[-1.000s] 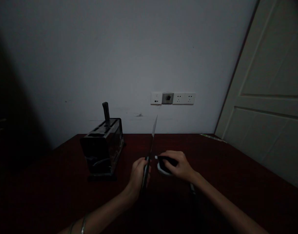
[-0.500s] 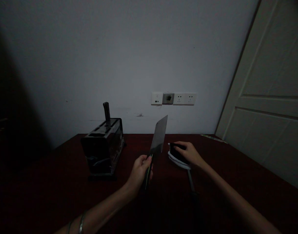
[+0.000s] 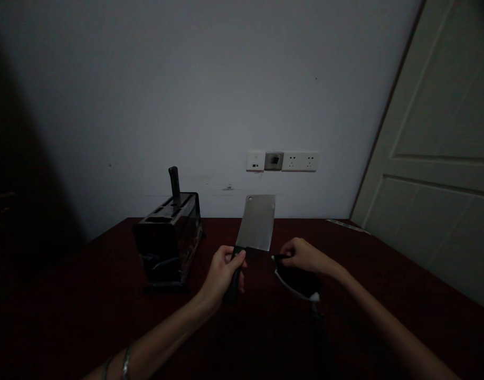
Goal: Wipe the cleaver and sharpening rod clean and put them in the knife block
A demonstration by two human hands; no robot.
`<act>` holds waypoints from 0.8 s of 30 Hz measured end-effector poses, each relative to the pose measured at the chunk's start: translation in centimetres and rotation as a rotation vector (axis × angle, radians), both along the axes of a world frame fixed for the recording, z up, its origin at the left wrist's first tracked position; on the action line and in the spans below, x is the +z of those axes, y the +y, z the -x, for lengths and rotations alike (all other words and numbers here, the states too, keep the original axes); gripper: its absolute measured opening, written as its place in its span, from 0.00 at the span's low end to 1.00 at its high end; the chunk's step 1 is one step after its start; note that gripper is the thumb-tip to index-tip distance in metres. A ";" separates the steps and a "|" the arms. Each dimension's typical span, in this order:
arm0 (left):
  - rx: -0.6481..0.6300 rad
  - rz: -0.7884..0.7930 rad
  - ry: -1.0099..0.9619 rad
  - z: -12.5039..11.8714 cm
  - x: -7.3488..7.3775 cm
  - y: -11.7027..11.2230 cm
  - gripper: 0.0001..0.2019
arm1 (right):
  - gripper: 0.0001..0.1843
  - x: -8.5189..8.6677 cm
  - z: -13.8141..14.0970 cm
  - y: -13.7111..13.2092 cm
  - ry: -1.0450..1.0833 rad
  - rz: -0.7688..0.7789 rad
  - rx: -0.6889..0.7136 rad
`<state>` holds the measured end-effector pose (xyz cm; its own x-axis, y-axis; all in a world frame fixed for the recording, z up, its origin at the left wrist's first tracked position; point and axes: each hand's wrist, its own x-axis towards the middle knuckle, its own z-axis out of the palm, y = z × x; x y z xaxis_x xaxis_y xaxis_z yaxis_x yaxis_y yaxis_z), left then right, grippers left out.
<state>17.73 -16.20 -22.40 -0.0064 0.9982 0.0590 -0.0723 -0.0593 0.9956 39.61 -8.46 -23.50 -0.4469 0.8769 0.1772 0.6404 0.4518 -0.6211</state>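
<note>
My left hand (image 3: 222, 272) is closed around the dark handle of a cleaver (image 3: 256, 221), whose broad steel blade points up and away with its flat side facing me. My right hand (image 3: 303, 255) is closed on the far end of a dark object with a white underside (image 3: 298, 281), likely a knife sharpener, just right of the cleaver. The object is tilted, and in the dim light I cannot tell whether it rests on the dark red table (image 3: 364, 274). A dark rod (image 3: 315, 320) lies on the table below that hand.
A black knife block (image 3: 168, 241) stands at the left of the table with one knife handle (image 3: 174, 184) sticking up. White wall sockets (image 3: 282, 160) sit on the wall behind. A pale door (image 3: 443, 158) is at the right. The left side is very dark.
The cleaver has turned from edge-on to flat side facing me. My right hand first moved the dark object right and away from the blade, then drew it back toward me.
</note>
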 end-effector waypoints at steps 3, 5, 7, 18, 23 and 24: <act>0.017 -0.005 0.014 0.1 0.4 -0.1 0.18 | 0.03 0.8 0.7 -1.7 -0.100 0.029 0.077; 0.036 -0.023 0.020 0.1 0.5 -0.1 0.18 | 0.02 1.4 1.6 -3.1 -0.182 -0.007 0.089; 0.065 -0.022 0.031 0.2 0.5 -0.1 0.18 | 0.04 1.7 2.9 -4.7 -0.297 -0.089 0.089; 0.214 -0.039 0.030 0.7 0.4 0.5 0.12 | 0.10 -2.1 10.7 -11.2 -0.532 -0.411 0.321; 0.221 -0.008 -0.031 0.7 0.6 0.5 0.07 | 0.19 -2.7 10.6 -10.9 -0.392 -0.290 0.352; 0.223 -0.005 -0.049 0.7 0.6 0.4 0.07 | 0.19 -2.5 10.3 -10.6 -0.326 -0.237 0.346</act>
